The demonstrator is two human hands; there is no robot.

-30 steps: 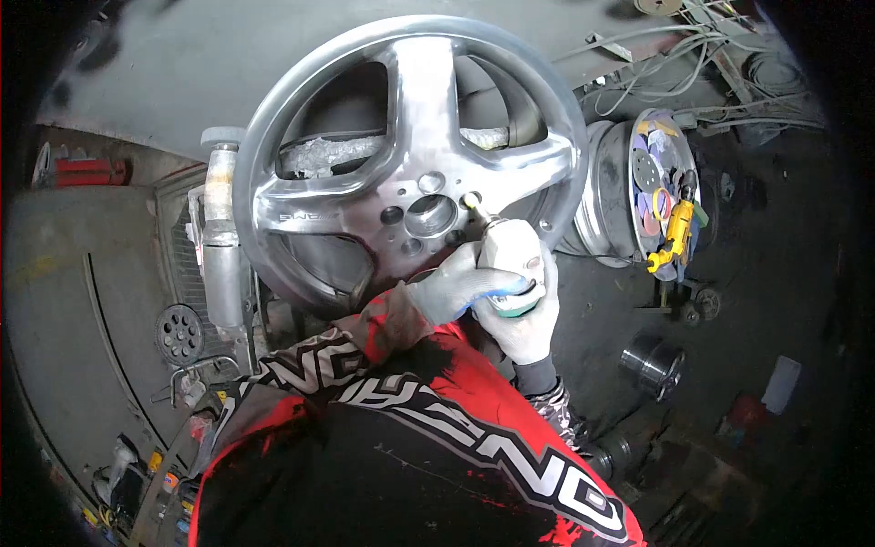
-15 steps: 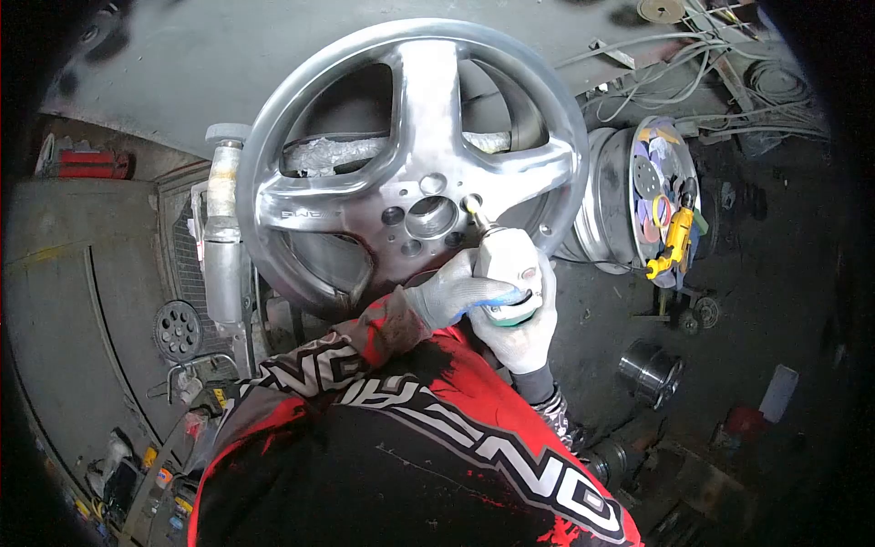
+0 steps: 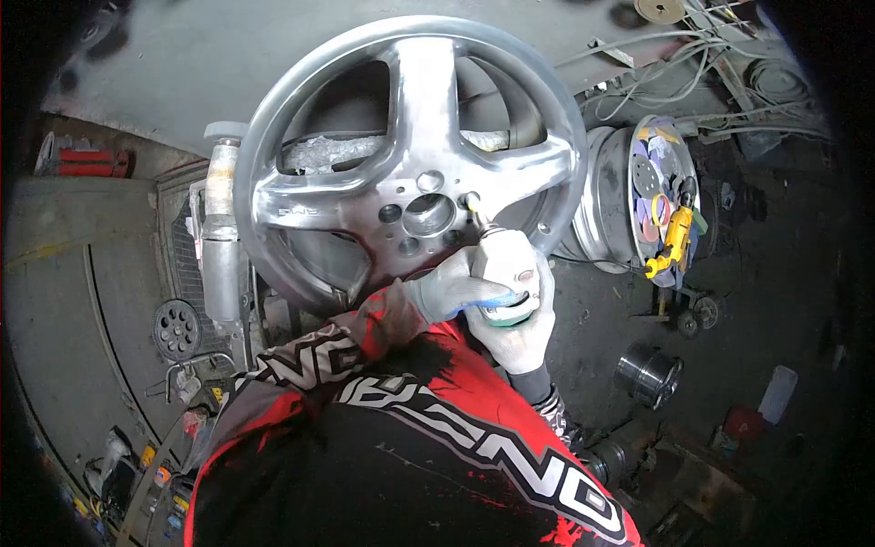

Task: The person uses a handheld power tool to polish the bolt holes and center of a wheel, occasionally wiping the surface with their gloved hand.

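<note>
A polished five-spoke alloy wheel [image 3: 428,100] stands tilted in front of me, its hub holes facing me. My left hand [image 3: 456,285], in a grey glove, is closed on the near left side of a white handheld power tool [image 3: 504,260]. Wrapped around the tool's right side and lower end is my right hand [image 3: 524,337], gloved in white. The tool's thin tip reaches the bolt hole at the upper right of the wheel's centre bore; whether it touches the metal cannot be made out.
Right of the wheel, another rim [image 3: 620,196] carries sanding discs and a yellow power tool [image 3: 674,239]. A metal cylinder [image 3: 649,374] lies on the floor at the lower right. A grey upright post [image 3: 221,273] stands on the left, with cables [image 3: 693,73] at the upper right.
The wheel appears slightly shifted up and left in view. Both hands keep their grip on the white tool, whose tip stays at the same bolt hole.
</note>
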